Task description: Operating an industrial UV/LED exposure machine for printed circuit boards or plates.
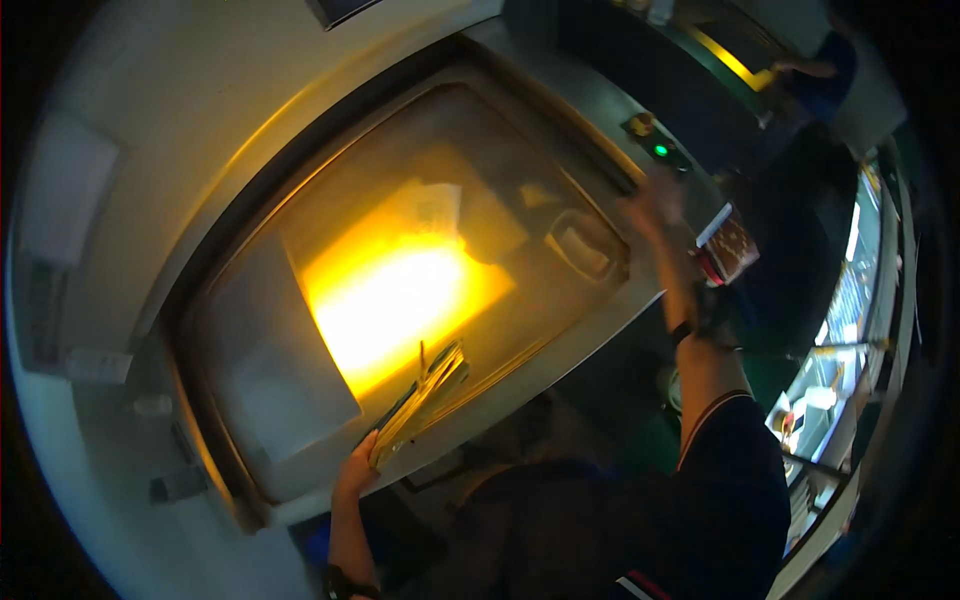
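My left hand (pixel 357 470) grips a thin stack of flat printed sheets (pixel 425 398) by its near end; the stack lies slanted over the front edge of a large glass-topped machine bed (pixel 300 330) that glows bright yellow in the middle. My right hand (pixel 655 205) is blurred and reaches out over the right side of the machine frame, close to a control panel with a lit green button (pixel 661 151). Whether it holds anything is unclear. A dark watch or band sits on the right wrist.
The pale machine housing (pixel 150 150) surrounds the glass on the left and top. A small patterned card or box (pixel 730 248) lies to the right of my right hand. Another person's arm (pixel 805 68) shows at the far upper right. Bright shelving runs along the right rim.
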Tool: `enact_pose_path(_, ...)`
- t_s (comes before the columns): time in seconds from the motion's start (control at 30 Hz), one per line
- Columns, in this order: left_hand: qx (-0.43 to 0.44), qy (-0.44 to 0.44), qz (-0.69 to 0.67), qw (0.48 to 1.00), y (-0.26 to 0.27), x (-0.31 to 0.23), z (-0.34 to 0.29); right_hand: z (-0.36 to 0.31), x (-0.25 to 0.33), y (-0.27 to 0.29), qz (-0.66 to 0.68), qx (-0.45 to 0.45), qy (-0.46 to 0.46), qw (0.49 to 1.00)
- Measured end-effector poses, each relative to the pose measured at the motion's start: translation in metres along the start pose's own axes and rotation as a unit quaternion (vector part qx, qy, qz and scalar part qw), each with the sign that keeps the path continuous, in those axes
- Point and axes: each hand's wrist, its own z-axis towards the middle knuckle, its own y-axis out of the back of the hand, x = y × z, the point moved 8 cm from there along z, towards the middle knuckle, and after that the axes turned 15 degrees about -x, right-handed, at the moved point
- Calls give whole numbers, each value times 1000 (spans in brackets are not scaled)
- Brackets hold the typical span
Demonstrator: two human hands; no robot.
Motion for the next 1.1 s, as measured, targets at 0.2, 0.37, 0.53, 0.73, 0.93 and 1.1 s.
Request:
enact_pose_path(0.2,18,-62,48,997,-14,-35,20,38,-181,-28,-2,-144,38,989)
enact_pose_path(0.37,-15,8,78,997,-8,-19,6,24,-112,5,-152,8,-43,987)
enact_pose_path(0.53,-14,1,136,991,-2,-8,-6,15,-31,10,-298,121,131,938)
enact_pose_path(0.73,51,-81,235,967,39,98,-24,-256,45,-17,74,-171,373,909)
enact_pose_path(0.93,37,-42,237,970,114,215,38,-558,69,41,-116,90,394,907)
enact_pose_path(1.1,-161,-8,158,974,207,283,216,-578,123,101,6,181,109,977)
